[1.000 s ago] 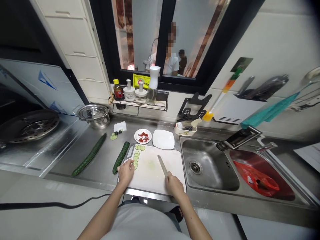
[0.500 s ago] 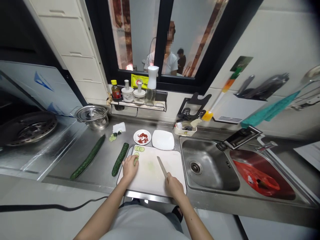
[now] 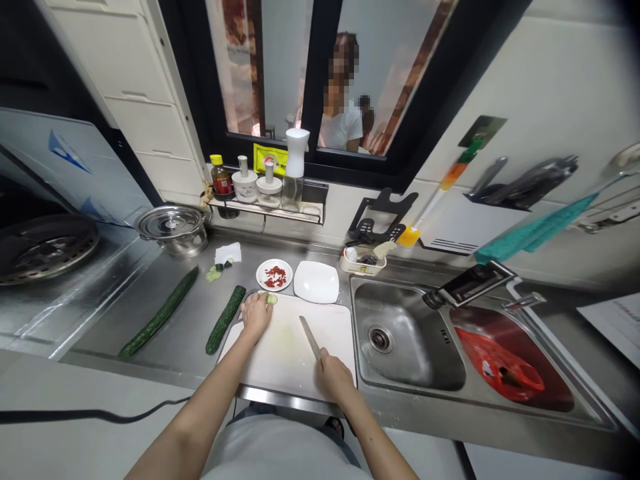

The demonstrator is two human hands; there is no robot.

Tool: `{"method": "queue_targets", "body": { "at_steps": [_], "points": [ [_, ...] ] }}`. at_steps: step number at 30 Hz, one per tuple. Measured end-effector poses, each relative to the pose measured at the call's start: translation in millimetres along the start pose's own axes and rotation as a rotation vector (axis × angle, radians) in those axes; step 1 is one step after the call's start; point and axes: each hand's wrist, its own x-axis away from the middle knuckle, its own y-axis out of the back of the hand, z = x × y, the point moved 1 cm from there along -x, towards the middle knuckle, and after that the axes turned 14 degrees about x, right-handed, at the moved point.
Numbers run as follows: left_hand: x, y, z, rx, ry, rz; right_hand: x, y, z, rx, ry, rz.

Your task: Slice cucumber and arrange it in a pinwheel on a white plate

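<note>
My left hand (image 3: 256, 316) lies over the upper left corner of the white cutting board (image 3: 280, 363), its fingers stretched out. Pale green cucumber slices (image 3: 271, 299) show at its fingertips; whatever lies under the palm is hidden. A knife (image 3: 311, 339) is gripped in my right hand (image 3: 334, 377), its blade slanting up and left, low over the board. Just left of the board rests a dark green cucumber piece (image 3: 225, 320). Farther left lies a longer whole cucumber (image 3: 160, 313). Behind the board stand a plate of chopped red bits (image 3: 275, 275) and a white square dish (image 3: 316, 282).
A lidded steel pot (image 3: 173, 230) stands back left, near cucumber scraps (image 3: 214, 272) and a white tissue (image 3: 228, 253). On the right is a sink (image 3: 415, 340) with a faucet (image 3: 470, 283) and red bag (image 3: 500, 367). A seasoning rack (image 3: 265, 210) hangs under the window.
My left hand has slid up the board toward its corner, over the row of slices. The knife stays in my right hand at about the same spot. The view has shifted slightly.
</note>
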Motion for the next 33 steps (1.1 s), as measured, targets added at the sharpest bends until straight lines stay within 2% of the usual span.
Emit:
{"method": "queue_targets", "body": {
  "at_steps": [4, 8, 13, 16, 19, 21, 26, 33],
  "points": [
    [-7.7, -3.5, -6.6, -0.073, -0.008, 0.035, -2.1, 0.1, -4.9, -0.001, 0.028, 0.013],
    [-11.6, -5.2, -8.4, -0.063, -0.006, 0.006, -4.6, -0.6, -8.0, 0.014, 0.049, 0.021],
    [-15.2, -5.5, -7.7, 0.098, 0.1, 0.043, -7.8, -0.3, -9.0, 0.021, 0.067, 0.013],
    [-10.5, -7.0, -6.1, 0.265, 0.144, 0.154, -9.6, -0.6, -8.6, 0.006, 0.077, -0.003],
    [0.1, -9.9, -6.3, 0.32, 0.103, 0.306, -10.5, -1.3, -7.1, 0.005, 0.068, -0.01],
    [8.1, -11.6, -7.3, 0.295, 0.07, 0.354, -10.4, -1.9, -5.7, 0.013, 0.059, -0.017],
    [17.8, -13.3, -9.8, 0.197, -0.025, 0.35, -10.6, -3.3, -4.3, 0.018, 0.049, -0.032],
    [5.8, -11.4, -4.4, 0.242, -0.149, 0.375, -12.0, -7.6, -4.9, 0.015, 0.047, -0.048]
  ]
}}
